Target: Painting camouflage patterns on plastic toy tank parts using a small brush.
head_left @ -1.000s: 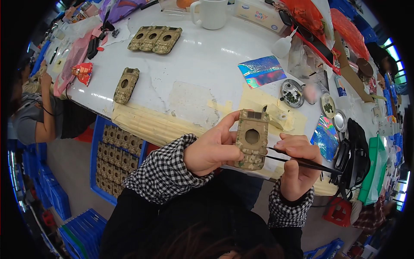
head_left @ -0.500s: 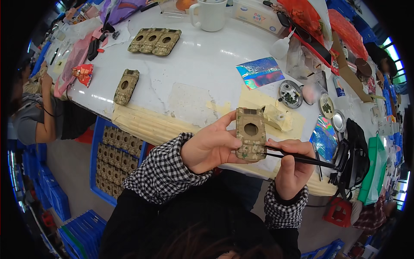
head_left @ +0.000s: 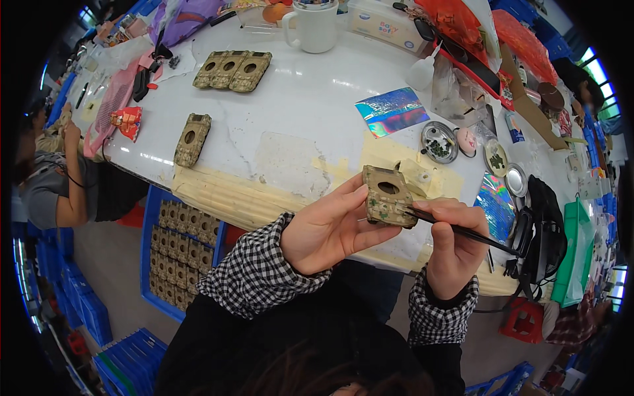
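Observation:
Between the thumb and fingers of my left hand (head_left: pixel 333 228) is a camouflage-painted toy tank hull (head_left: pixel 387 191) with a round hole in its top, tilted above the table's front edge. My right hand (head_left: pixel 457 241) grips black tweezers (head_left: pixel 472 233). Their tips touch the hull's near right end; whether they pinch a tiny piece there is too small to tell. A single matching hull (head_left: pixel 192 140) lies at the left of the table, and three more (head_left: pixel 232 70) stand side by side farther back. Just beyond my hands sits a tape-wrapped block (head_left: pixel 422 179).
On the right are a round tin with dark green bits (head_left: pixel 439 142), a second tin (head_left: pixel 495 157), shiny holographic sheets (head_left: pixel 392 111) and a black bag (head_left: pixel 545 218). A white mug (head_left: pixel 310 28) stands at the back. Below left, a blue crate (head_left: pixel 151 251) holds many hulls. A co-worker (head_left: pixel 53 178) sits far left.
The toy tank hull has tipped in my left hand, so its near end faces up more. The tweezer tips have shifted slightly up along with it, and my view has moved a little.

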Action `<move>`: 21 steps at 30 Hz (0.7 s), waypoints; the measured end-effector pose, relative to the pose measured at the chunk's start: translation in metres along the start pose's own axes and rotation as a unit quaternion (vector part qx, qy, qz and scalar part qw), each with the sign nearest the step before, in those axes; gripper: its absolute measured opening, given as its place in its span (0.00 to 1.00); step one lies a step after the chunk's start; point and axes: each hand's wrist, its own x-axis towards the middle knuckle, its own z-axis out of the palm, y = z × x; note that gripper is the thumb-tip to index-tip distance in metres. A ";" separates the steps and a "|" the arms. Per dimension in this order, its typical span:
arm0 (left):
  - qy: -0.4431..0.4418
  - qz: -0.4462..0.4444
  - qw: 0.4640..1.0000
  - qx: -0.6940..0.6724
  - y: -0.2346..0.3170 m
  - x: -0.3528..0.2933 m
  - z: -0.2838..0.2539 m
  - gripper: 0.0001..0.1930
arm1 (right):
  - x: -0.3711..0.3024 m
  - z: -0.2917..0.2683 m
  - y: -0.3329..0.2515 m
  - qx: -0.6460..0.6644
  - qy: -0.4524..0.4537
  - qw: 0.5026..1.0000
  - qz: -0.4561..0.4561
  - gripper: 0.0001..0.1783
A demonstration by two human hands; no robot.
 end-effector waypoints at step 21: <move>-0.046 0.086 0.987 0.130 0.006 -0.002 -0.003 0.35 | 0.000 -0.002 0.001 0.014 -0.022 0.999 -0.039 0.08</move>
